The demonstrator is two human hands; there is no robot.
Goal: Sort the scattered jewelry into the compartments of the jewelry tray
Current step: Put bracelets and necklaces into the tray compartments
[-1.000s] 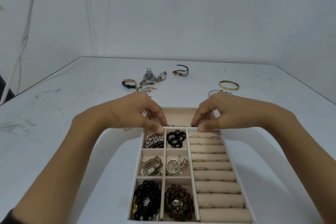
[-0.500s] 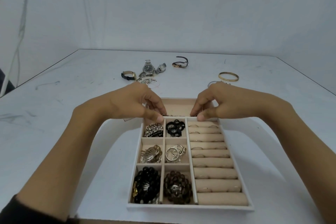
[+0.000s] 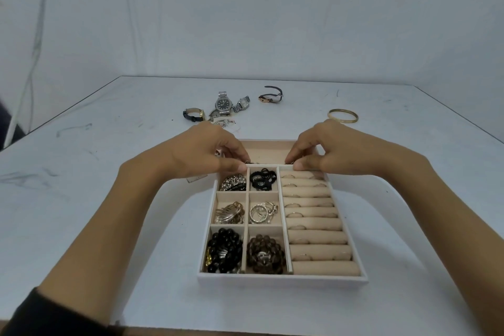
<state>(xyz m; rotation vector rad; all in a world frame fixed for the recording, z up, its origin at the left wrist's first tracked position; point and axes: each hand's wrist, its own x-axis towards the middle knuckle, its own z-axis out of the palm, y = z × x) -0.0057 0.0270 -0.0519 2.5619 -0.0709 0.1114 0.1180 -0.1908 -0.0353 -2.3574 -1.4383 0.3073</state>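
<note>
One chain [image 3: 268, 163], four watches [image 3: 224, 103], one bangle [image 3: 343, 115].

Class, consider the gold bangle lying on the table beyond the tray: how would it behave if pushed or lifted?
The gold bangle looks like a rigid hoop, so it probably keeps its shape when lifted. Lying flat on the table, it would likely slide, not roll, if pushed. Its thin band suggests little weight.

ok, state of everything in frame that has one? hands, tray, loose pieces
left hand: pinches one end of chain
right hand: pinches the other end
chain: held over far compartment, not released
jewelry tray: six small sections filled
silver watch: loose on table
gold bangle: loose on table
</note>
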